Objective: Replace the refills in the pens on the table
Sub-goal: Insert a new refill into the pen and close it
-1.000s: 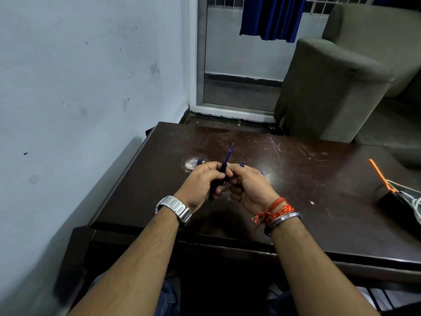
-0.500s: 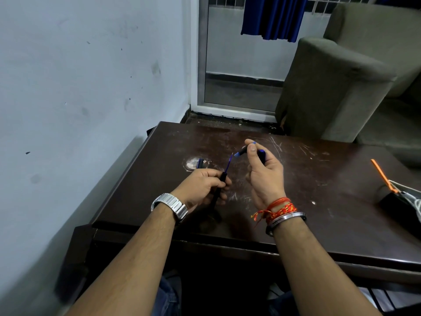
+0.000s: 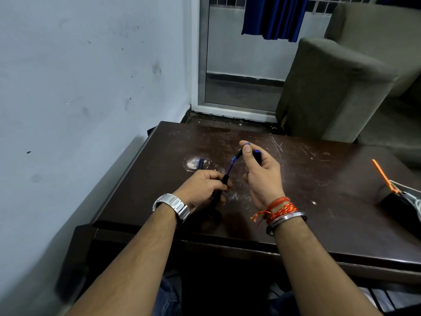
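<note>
Your left hand (image 3: pixel 200 187) grips the black pen barrel (image 3: pixel 225 179) just above the table (image 3: pixel 319 179), with a blue refill (image 3: pixel 230 167) sticking up out of it. Your right hand (image 3: pixel 262 176) pinches a small black-and-blue pen piece (image 3: pixel 241 153) at the refill's top end.

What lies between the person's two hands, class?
In the head view, a blue refill spans the gap, from the black pen barrel in the left hand to the black piece pinched by the right hand.
</note>
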A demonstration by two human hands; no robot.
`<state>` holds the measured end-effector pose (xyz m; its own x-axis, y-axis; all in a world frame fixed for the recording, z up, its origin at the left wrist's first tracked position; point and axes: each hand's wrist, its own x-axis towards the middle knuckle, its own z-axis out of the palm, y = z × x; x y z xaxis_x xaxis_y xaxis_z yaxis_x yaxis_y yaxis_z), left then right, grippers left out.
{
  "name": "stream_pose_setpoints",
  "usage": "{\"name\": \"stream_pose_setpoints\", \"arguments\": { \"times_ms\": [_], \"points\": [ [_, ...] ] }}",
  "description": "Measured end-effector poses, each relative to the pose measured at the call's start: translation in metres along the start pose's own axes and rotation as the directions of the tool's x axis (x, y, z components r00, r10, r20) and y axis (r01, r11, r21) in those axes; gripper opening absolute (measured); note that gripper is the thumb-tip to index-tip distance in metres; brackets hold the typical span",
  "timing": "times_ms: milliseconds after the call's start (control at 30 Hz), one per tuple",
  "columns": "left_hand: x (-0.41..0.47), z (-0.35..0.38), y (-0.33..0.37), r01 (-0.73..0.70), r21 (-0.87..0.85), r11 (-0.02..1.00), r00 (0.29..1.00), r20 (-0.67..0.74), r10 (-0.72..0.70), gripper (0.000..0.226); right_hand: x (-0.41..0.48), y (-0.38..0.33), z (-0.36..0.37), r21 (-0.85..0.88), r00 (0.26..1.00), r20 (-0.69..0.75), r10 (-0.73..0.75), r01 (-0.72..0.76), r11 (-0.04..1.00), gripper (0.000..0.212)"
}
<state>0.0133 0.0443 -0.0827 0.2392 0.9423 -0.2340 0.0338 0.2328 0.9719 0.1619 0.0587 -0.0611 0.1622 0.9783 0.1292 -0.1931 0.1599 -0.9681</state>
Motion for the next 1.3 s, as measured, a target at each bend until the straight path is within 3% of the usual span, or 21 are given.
{"name": "stream_pose_setpoints", "arguments": {
  "times_ms": [467,767,1033,1300],
  "points": [
    [-0.001,-0.002,-0.001,-0.055,0.068,0.996,0.997,-0.048,0.059,0.026,0.005,0.005,-0.008,-0.188,0.983,0.102,-0.155,0.172,0.967,0.016],
    [-0.001,-0.001,0.002,-0.123,0.075,0.990,0.987,-0.096,0.129,0.020,0.003,0.014,-0.005,-0.258,0.977,0.168,-0.134,0.175,0.950,0.016],
    [0.004,-0.005,-0.003,-0.207,0.109,0.972,0.974,-0.073,0.215,0.032,0.006,0.016,-0.006,-0.259,0.980,0.169,-0.104,0.146,0.955,0.012],
    [0.003,-0.005,-0.005,-0.251,0.106,0.962,0.962,-0.079,0.260,0.019,0.007,0.018,-0.006,-0.282,0.980,0.166,-0.111,0.155,0.947,0.012]
  ]
}}
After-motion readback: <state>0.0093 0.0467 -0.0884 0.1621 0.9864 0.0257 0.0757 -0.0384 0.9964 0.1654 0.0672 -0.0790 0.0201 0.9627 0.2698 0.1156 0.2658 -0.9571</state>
